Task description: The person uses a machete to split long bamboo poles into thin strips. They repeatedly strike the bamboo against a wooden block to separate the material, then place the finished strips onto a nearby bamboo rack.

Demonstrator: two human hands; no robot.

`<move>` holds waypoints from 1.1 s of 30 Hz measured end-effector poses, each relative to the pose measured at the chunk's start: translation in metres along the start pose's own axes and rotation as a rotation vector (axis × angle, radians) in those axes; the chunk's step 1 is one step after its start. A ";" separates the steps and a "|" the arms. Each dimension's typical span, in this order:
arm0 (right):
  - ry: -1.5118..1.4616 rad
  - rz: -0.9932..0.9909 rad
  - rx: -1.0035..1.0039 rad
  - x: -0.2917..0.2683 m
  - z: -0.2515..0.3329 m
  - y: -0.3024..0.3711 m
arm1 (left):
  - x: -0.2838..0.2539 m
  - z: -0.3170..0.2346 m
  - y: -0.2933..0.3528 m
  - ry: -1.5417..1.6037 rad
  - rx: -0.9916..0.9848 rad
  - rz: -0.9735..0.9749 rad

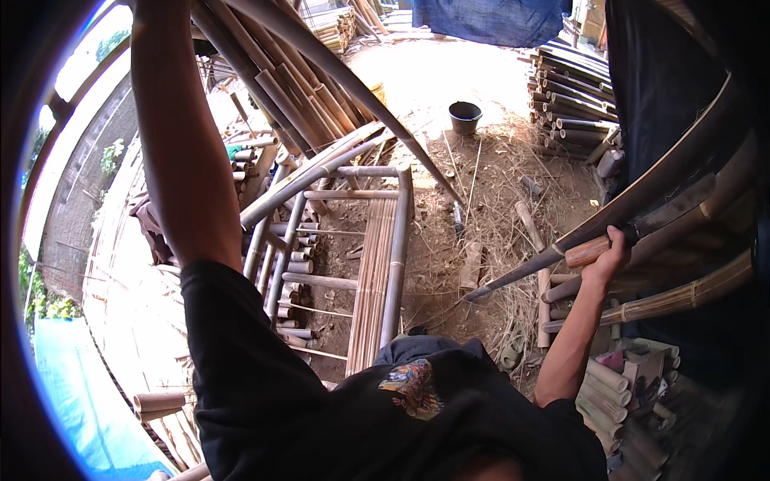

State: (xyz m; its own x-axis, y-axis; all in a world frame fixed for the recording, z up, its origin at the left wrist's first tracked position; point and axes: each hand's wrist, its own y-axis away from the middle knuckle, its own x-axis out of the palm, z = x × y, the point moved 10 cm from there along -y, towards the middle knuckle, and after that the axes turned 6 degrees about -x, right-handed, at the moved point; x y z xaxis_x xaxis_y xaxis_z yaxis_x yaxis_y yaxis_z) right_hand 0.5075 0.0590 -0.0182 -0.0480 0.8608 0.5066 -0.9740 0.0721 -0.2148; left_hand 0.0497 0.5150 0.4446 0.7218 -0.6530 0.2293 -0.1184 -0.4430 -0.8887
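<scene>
My right hand [607,255] is closed around the wooden handle [586,252] of a machete, and its broad dark blade [678,205] points up and to the right. Long dark bamboo poles [513,277] lean just beside that hand, running from the ground toward the upper right. My left arm [180,144] stretches up to the top edge, where the hand itself is cut off. Nearest to that arm, a long bamboo pole [353,84] slants from the top down to the ground in the middle. A bamboo frame [396,240] with a panel of thin slats [374,280] stands in front of me.
Stacked bamboo [573,100] lies at the far right, and more poles [289,88] lean at the upper left. A black bucket [465,117] stands on the littered ground. Cut bamboo pieces [601,393] are piled at the lower right. A blue tarp [88,401] spreads at the lower left.
</scene>
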 end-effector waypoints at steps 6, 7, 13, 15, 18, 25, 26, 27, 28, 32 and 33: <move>0.033 0.058 0.086 0.003 -0.041 0.009 | -0.149 0.113 0.130 -0.061 -0.111 -0.658; 0.024 0.070 0.098 0.006 -0.039 0.012 | -0.196 0.161 0.172 -0.030 -0.154 -0.722; 0.039 0.097 0.189 0.016 -0.053 0.032 | -0.382 0.268 0.417 -0.029 -0.107 -1.023; -0.002 0.107 0.290 0.037 -0.061 0.051 | -0.459 0.193 0.458 -0.362 0.025 -0.932; 0.030 0.089 0.269 0.036 -0.054 0.048 | -0.462 0.249 0.565 0.252 -0.550 -1.283; 0.045 0.212 0.181 0.146 -0.058 0.073 | -0.379 0.116 0.441 -1.654 -0.459 -1.155; 0.070 0.271 0.197 0.163 -0.063 0.077 | -0.341 0.131 0.376 -1.395 -0.395 -0.892; 0.080 0.311 0.217 0.179 -0.074 0.087 | -0.297 0.152 0.322 -1.006 -0.450 -0.728; 0.094 0.365 0.228 0.198 -0.078 0.097 | -0.228 0.182 0.275 -0.527 -0.496 -0.581; 0.086 0.581 0.284 0.259 -0.089 0.145 | 0.088 0.190 0.142 0.309 -0.693 0.200; 0.034 0.599 0.281 0.279 -0.082 0.161 | 0.111 0.174 0.123 0.273 -0.649 0.209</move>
State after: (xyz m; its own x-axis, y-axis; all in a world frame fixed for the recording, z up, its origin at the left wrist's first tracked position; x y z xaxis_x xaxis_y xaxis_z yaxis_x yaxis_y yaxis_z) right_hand 0.3553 0.3519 0.0197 -0.5969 0.7271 0.3392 -0.8019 -0.5543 -0.2230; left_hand 0.2340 0.4944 0.2916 0.4538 -0.8562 0.2468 -0.6766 -0.5113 -0.5299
